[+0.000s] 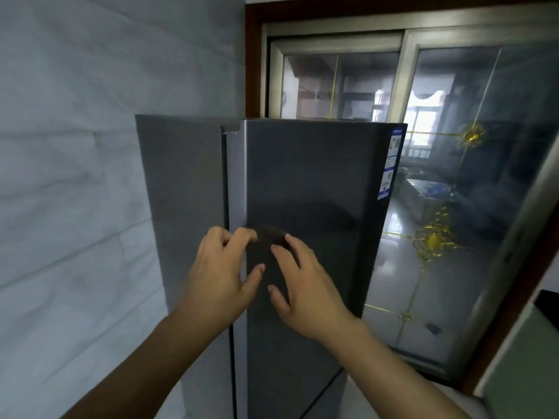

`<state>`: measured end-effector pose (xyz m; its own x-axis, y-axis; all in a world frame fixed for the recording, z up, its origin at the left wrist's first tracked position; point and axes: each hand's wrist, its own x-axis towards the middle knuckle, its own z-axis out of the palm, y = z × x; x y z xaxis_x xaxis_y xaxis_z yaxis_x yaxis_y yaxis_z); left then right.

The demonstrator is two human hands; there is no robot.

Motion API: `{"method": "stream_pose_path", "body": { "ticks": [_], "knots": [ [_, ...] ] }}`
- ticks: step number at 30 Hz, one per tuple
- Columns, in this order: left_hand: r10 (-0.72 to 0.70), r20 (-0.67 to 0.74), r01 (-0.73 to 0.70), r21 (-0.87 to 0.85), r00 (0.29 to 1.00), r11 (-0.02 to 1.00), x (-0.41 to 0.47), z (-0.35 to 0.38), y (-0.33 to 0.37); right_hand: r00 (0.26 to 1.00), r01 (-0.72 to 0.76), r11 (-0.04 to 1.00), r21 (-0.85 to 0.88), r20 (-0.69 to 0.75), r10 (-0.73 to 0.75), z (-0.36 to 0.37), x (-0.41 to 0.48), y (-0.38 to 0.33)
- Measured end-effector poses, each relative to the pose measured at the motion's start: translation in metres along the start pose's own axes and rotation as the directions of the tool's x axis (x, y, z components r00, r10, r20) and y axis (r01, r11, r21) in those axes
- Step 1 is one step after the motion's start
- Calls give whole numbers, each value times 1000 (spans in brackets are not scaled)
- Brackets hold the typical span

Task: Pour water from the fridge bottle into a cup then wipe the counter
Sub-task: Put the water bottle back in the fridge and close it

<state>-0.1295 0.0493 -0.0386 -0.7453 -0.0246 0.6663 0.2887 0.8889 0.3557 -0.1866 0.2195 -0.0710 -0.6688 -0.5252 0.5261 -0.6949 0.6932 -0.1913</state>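
A tall dark grey fridge stands in front of me, its door closed. My left hand is at the door's left edge, fingers curled around that edge near a recessed handle. My right hand lies spread against the door face just right of the left hand, fingers apart, holding nothing. The bottle and the cup are out of sight.
A pale tiled wall runs along the left, close to the fridge's side panel. Behind the fridge on the right is a sliding glass door in a brown frame. A light counter corner shows at lower right.
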Motion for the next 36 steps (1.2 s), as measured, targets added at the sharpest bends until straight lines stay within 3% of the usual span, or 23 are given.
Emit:
{"method": "stream_pose_path", "body": {
  "ticks": [2,4,8,13,20,26,36],
  "knots": [
    [11,39,-11,5,999,1000,-10,-4,1,994,-58,998,4,97,57,-9,-6,4],
    [-9,196,4,25,981,1000,-19,-7,3,976,-108,994,-26,189,111,-20,-17,9],
    [-25,516,-74,170,856,983,-28,-6,10,919,-210,965,-156,305,249,-51,-49,12],
    [4,712,-229,221,703,948,-37,19,50,759,-360,896,-262,476,444,-86,-101,18],
    [88,744,-335,188,662,923,-66,56,142,727,-466,817,-341,378,573,-143,-194,29],
    [223,757,-419,73,614,905,-110,87,255,658,-609,696,-382,247,711,-207,-308,52],
    [508,744,-542,-234,435,807,-204,152,476,367,-819,358,-450,70,928,-327,-530,75]
  ]
}}
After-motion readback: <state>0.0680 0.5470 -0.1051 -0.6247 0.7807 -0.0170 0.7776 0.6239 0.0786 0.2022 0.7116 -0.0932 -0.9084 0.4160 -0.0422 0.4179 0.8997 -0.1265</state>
